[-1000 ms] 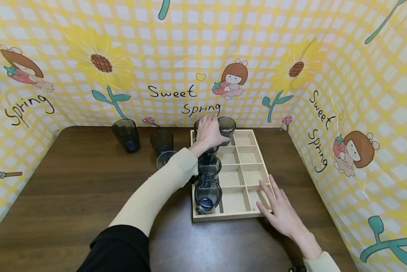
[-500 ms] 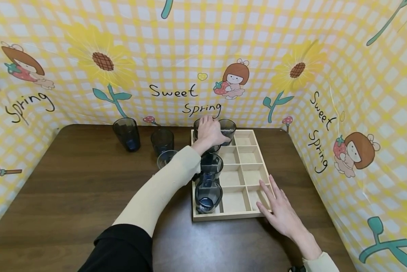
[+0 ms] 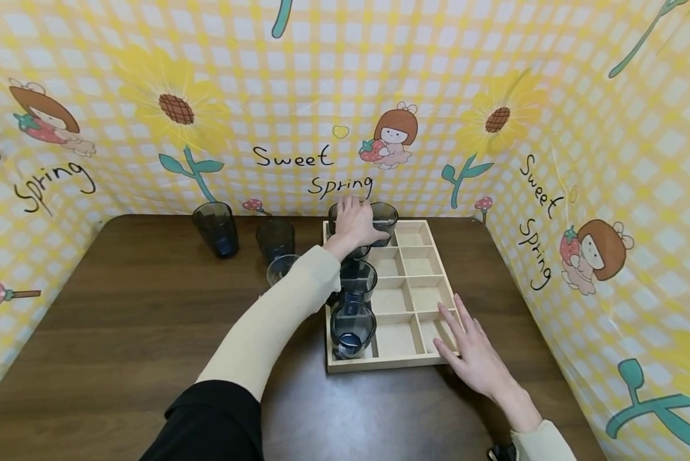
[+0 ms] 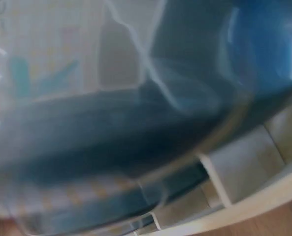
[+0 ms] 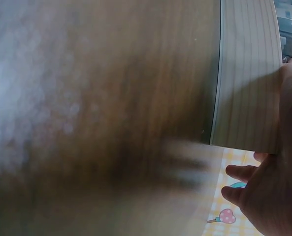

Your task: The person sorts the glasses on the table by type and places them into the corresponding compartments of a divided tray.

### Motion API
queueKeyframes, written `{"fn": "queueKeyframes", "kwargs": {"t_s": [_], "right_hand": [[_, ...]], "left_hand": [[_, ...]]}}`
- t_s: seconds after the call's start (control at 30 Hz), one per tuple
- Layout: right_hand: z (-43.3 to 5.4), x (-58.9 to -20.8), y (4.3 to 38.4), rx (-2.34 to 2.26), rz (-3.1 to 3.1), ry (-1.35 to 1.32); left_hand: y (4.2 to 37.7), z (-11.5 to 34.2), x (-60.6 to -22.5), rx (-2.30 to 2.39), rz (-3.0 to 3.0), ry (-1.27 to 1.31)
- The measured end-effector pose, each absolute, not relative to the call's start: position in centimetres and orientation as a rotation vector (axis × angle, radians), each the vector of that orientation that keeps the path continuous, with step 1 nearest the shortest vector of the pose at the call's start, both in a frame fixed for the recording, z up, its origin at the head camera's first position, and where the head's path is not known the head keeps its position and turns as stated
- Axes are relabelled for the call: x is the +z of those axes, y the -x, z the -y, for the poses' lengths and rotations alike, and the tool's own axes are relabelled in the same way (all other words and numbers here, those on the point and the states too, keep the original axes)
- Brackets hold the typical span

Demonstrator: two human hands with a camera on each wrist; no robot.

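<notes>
At the tray's back row my left hand (image 3: 353, 224) grips a dark tinted glass (image 3: 386, 216), its thumb across the near side and its fingers bent over the left; their tips are hidden. Another glass (image 3: 332, 219) shows partly behind this hand. Down the left column of the wooden compartment tray (image 3: 388, 365) stand more glasses, including a front one (image 3: 353, 330) and one behind it (image 3: 359, 275). Tinted glass (image 4: 111, 132) fills much of the left wrist view. My right hand (image 3: 477, 358) rests with spread fingers on the tray's front right corner.
On the brown table (image 3: 149, 333), left of the tray, stand two dark glasses, a tall one (image 3: 216, 230) and a shorter one (image 3: 275, 242). A clearer glass (image 3: 279, 266) is partly covered by my left sleeve (image 3: 276, 314). A yellow checked cloth (image 3: 299, 83) rises behind.
Both hands keep their places, the left at the back-row glass and the right at the tray corner. Only the head view shifts slightly.
</notes>
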State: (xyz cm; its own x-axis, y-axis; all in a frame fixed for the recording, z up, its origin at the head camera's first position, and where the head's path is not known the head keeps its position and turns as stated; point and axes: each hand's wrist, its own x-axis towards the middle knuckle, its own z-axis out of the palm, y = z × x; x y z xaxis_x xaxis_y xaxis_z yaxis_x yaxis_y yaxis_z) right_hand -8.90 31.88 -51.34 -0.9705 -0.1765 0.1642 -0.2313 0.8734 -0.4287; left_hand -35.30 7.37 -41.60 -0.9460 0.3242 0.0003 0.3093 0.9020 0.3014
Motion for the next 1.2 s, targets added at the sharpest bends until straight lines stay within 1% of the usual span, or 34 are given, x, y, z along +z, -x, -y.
{"fn": "queueKeyframes", "kwargs": {"t_s": [0.3, 0.57, 0.9, 1.2], "right_hand": [[-31.8, -51.4, 8.8, 0.698, 2.937, -0.327], [-31.6, -51.1, 8.8, 0.698, 2.926, -0.344], [-31.7, -50.9, 8.6, 0.698, 2.924, -0.341], [-31.8, -51.0, 8.9, 0.708, 2.937, -0.333]], "left_hand": [[33.1, -5.3, -39.7, 0.576, -2.939, -0.537], [31.0, -0.8, -38.0, 0.643, -2.923, -0.567], [28.8, 6.7, -38.4, 0.704, -3.014, -0.529], [29.3, 13.1, -40.3, 0.766, -3.167, -0.431]]}}
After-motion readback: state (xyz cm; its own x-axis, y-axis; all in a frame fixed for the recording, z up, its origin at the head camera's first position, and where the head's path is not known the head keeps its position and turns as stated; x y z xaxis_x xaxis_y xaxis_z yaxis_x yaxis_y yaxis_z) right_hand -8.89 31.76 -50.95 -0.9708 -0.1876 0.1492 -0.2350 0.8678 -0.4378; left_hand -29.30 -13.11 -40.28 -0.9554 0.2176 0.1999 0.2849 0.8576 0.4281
